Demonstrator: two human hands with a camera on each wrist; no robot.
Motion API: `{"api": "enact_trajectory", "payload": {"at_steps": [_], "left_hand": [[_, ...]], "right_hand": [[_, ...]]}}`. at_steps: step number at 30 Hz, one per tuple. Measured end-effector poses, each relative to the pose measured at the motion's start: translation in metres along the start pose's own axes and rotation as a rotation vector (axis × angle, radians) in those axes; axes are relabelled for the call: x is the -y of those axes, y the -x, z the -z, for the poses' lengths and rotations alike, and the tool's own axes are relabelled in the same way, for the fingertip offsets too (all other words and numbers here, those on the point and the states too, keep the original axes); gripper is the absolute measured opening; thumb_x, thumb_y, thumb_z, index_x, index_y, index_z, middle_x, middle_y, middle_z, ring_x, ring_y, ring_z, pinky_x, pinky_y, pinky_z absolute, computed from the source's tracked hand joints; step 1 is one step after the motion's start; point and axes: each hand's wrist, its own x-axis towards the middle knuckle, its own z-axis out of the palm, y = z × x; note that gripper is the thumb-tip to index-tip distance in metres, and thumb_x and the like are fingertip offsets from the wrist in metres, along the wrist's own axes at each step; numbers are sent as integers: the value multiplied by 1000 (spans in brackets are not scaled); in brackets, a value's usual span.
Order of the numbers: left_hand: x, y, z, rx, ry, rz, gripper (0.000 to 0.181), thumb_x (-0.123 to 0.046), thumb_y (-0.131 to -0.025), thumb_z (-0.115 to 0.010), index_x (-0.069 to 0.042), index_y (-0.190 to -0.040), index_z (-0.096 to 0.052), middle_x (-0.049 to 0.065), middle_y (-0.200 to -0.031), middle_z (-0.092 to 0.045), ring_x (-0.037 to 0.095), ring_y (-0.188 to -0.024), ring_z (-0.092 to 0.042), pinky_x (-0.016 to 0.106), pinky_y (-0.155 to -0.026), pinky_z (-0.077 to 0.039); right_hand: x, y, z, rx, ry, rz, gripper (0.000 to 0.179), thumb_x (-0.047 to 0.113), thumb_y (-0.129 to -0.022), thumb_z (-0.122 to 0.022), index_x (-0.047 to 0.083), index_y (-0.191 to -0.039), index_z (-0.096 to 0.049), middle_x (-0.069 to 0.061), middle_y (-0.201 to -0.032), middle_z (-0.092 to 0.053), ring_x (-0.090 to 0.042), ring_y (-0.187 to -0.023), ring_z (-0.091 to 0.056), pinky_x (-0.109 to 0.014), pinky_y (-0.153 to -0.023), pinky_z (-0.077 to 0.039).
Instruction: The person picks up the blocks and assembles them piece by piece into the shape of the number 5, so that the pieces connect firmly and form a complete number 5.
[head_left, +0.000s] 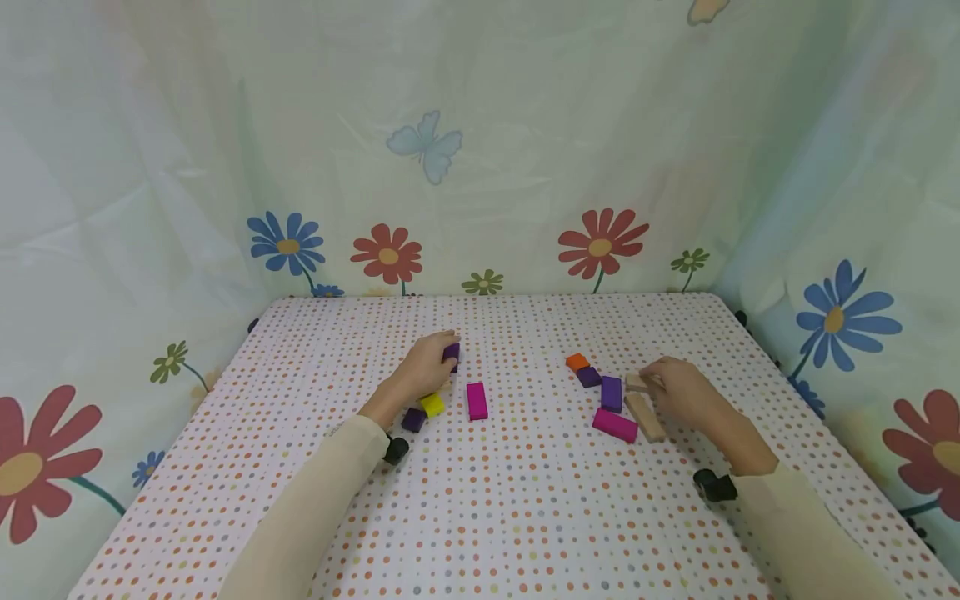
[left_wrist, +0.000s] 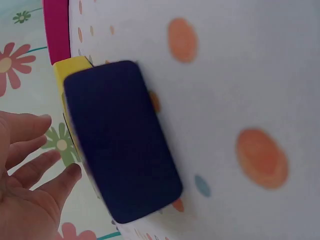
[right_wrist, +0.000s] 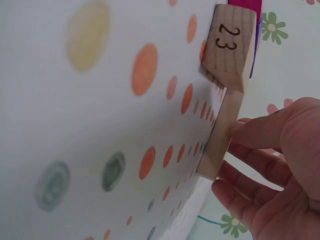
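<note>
My left hand [head_left: 429,365] is over the left group, its fingertips by a purple block [head_left: 452,353]. In the left wrist view its fingers are loosely bent and spread, with nothing visible between them. A dark block [left_wrist: 122,142] fills the foreground there, a yellow block [head_left: 432,405] behind it; what lies farther back is hidden. My right hand [head_left: 684,392] pinches the end of a plain wooden block [right_wrist: 222,132], which lies low at the tabletop. Touching its other end in the right wrist view is a wooden block marked 23 [right_wrist: 230,42].
A magenta block [head_left: 477,401] lies right of the left group. Beside the wooden blocks lie another magenta block [head_left: 615,425], a purple block [head_left: 611,394], a dark purple block [head_left: 588,377] and an orange block [head_left: 577,362]. Flowered curtains [head_left: 510,167] border the dotted tabletop [head_left: 517,508].
</note>
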Motion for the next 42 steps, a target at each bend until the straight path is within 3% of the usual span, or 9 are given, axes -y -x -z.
{"api": "enact_trajectory", "payload": {"at_steps": [10,16,22,30,42], "left_hand": [[3,-6,-2,47,-43,31,45,-14,-106,-61,-3,-150,-58,12,-167,-46,37,-158,-38,52,-130,-33],[1,-9,-6,47,-63,16,41,-13,-106,-62,-1,-145,-63,15,-165,-49,40,-157,-40,53,-129,-34],[-4,-11,-8,51,-64,5,38,-12,-106,-64,0,-141,-66,17,-163,-51,42,-155,-42,53,-128,-37],[-13,-12,-10,69,-56,-16,36,-10,-106,-63,2,-139,-67,19,-162,-52,42,-154,-44,52,-128,-38],[-18,-15,-19,71,-13,-31,36,-9,-105,-64,1,-139,-67,17,-162,-52,45,-154,-42,56,-127,-37]], "right_hand": [[0,-3,-1,31,3,-54,27,0,-101,-63,-13,-124,-69,-33,-121,-70,-51,-115,-66,-61,-96,-57],[1,-3,-2,43,15,-90,30,-1,-99,-65,-15,-126,-67,-34,-120,-69,-51,-115,-66,-60,-97,-57],[7,-4,3,-9,54,-32,28,-3,-99,-64,-16,-123,-67,-33,-115,-70,-48,-108,-68,-59,-95,-58],[35,-19,11,-52,11,70,28,-3,-97,-65,-14,-123,-70,-30,-113,-72,-45,-105,-70,-56,-91,-60],[84,-53,-6,8,-59,51,30,3,-101,-66,-9,-128,-71,-27,-125,-72,-38,-112,-71,-51,-94,-61]]}}
